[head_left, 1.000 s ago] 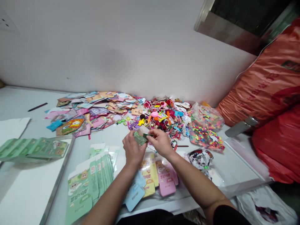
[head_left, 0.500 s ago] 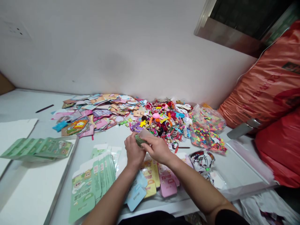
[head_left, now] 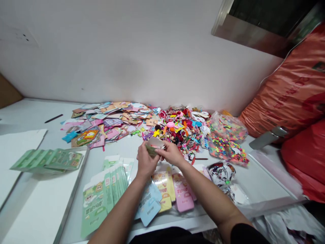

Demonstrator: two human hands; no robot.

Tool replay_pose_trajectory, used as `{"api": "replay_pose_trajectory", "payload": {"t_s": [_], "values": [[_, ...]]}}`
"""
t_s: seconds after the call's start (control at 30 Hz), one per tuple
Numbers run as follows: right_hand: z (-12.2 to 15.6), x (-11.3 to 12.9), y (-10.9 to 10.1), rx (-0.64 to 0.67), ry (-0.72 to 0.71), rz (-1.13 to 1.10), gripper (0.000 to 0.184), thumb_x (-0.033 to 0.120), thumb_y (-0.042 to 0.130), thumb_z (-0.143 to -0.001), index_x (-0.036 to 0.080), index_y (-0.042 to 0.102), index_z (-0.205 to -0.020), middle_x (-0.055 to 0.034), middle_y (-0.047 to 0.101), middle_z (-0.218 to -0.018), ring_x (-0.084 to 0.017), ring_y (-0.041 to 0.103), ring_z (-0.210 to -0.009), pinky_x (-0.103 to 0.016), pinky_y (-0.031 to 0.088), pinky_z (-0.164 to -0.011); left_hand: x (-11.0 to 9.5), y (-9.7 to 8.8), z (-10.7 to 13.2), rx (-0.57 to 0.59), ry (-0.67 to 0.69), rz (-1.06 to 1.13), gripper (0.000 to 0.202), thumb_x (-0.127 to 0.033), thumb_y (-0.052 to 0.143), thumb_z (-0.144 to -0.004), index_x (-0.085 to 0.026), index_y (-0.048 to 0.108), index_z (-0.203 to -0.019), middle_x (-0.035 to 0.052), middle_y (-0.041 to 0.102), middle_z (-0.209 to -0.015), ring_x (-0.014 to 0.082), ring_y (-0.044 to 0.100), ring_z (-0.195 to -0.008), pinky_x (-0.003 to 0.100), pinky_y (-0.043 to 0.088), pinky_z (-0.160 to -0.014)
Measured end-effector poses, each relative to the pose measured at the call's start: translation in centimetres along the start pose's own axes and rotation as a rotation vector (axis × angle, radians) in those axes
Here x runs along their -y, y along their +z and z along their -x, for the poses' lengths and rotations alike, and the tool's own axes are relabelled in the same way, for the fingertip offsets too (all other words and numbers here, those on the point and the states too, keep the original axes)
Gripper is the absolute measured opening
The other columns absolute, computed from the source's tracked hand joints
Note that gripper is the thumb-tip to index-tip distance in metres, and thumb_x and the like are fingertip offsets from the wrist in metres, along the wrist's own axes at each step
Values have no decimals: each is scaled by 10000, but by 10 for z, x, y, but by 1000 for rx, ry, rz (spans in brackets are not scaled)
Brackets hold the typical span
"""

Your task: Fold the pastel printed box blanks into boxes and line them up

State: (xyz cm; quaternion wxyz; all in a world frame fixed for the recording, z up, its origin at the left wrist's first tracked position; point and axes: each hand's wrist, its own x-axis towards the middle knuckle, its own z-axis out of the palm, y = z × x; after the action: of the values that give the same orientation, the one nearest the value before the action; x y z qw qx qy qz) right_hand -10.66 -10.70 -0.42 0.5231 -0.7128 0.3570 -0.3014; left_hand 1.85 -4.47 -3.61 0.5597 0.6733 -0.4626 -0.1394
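A small green box (head_left: 151,151) held above the tabletop (head_left: 264,171).
From the left, I see green packs (head_left: 64,159) over a white tray (head_left: 33,211), then flat green cartons (head_left: 94,210); the left hand (head_left: 146,162) has its fingers curled around the box, the right hand (head_left: 174,155) pinches its right side with fingers closed, and bright trinkets (head_left: 171,125) lie heaped beyond.

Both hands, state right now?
Left hand: closed, holding the small green box.
Right hand: partly curled at the same box; firm grip can't be told.
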Motion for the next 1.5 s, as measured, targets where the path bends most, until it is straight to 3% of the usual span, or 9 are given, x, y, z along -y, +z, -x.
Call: {"api": "replay_pose_trajectory", "payload": {"t_s": [0.13,0.27,0.43,0.53,0.7,0.87,1.07,1.27,1.5], "values": [[-25,-22,-11,177,-2,-98,220,274,623,-757,146,594,-934,31,579,-673,-84,495,-509,-202,424,-506,9,-22,-12,307,-124,101,517,-503,532,-753,-167,606,-1139,110,596,-1166,264,484,-1138,412,347,-987],[-37,-39,-12,261,-46,42,127,180,633,-733,149,604,-852,19,586,-731,-106,523,-632,-215,427,-599,17,-34,-19,443,-390,263,514,-528,552,-729,-163,684,-1065,65,690,-906,190,570,-783,300,428,-693],[-37,-47,-4,297,36,-82,312,255,672,-750,192,584,-1043,4,622,-800,-126,577,-696,-223,451,-614,22,-22,-20,292,-518,383,479,-453,729,-552,-134,728,-910,-35,537,-499,73,350,-455,227,268,-473],[-35,-50,-7,296,274,-395,382,376,610,-823,177,529,-1140,-2,630,-723,-112,594,-598,-212,460,-549,26,-13,-22,216,-575,416,456,-426,746,-516,-116,712,-848,-49,512,-472,54,314,-415,220,246,-441],[-31,-59,-8,256,440,-540,259,331,682,-774,124,608,-911,8,607,-575,-85,562,-476,-180,438,-474,26,-2,-23,182,-637,472,460,-370,772,-467,-121,692,-846,17,649,-631,66,430,-435,217,313,-448],[-29,-62,-5,234,375,-494,266,311,708,-727,116,632,-893,3,627,-602,-81,575,-512,-175,452,-506,22,-3,-19,211,-619,493,500,-408,754,-515,-119,698,-920,85,700,-780,114,551,-543,235,406,-515],[-35,-59,5,124,114,-146,273,223,573,-805,157,615,-1067,6,619,-690,-95,545,-483,-208,444,-463,27,-11,-18,190,-546,372,396,-336,680,-567,-122,711,-898,34,663,-659,84,465,-458,236,398,-491],[-41,-63,12,150,-368,393,289,248,564,-858,212,654,-1131,-79,643,-1058,-181,586,-963,-312,458,-862,34,-18,-18,98,-400,147,303,-246,596,-631,-179,733,-893,-22,585,-494,132,520,-517,243,402,-558],[-52,-55,2,217,-339,343,279,320,537,-882,235,685,-1103,-45,707,-999,-175,617,-891,-295,459,-824,44,-20,-26,225,-272,128,437,-448,636,-672,-178,716,-1005,40,700,-717,170,610,-640,265,464,-641]]}}
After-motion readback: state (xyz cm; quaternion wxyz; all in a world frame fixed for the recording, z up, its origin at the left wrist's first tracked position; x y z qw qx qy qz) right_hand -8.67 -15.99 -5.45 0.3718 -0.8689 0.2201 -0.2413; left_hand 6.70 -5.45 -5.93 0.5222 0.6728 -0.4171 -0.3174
